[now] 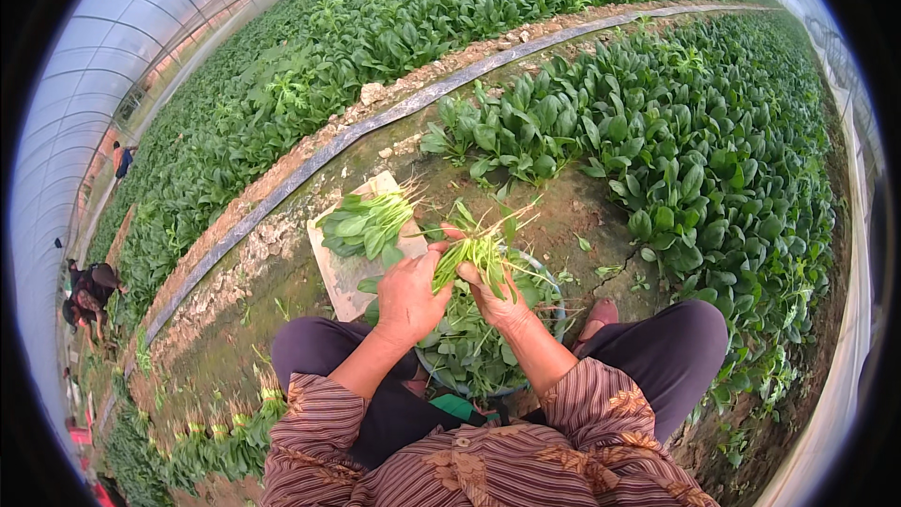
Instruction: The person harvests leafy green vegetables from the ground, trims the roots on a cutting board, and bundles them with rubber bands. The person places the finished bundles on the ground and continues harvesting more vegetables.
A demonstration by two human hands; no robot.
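Note:
Both of my hands meet around a small bunch of spinach-like greens (480,246), its pale stems and thin roots pointing up and to the right. My left hand (412,296) grips it from the left, and my right hand (498,303) holds its stems from the right. Under the hands, between my knees, sits a round basin (558,289) with a bluish rim, full of loose greens (471,352). Just beyond my left hand a pale flat board (343,282) lies on the soil. A neat pile of leafy greens (369,222) rests on it, roots towards the right.
A dense bed of leafy plants (690,155) grows at the right. A flat grey hose (408,107) curves across the ground ahead. Tied bundles (218,431) stand in a row at lower left. One person (91,296) bends at far left; another (121,158) is farther off.

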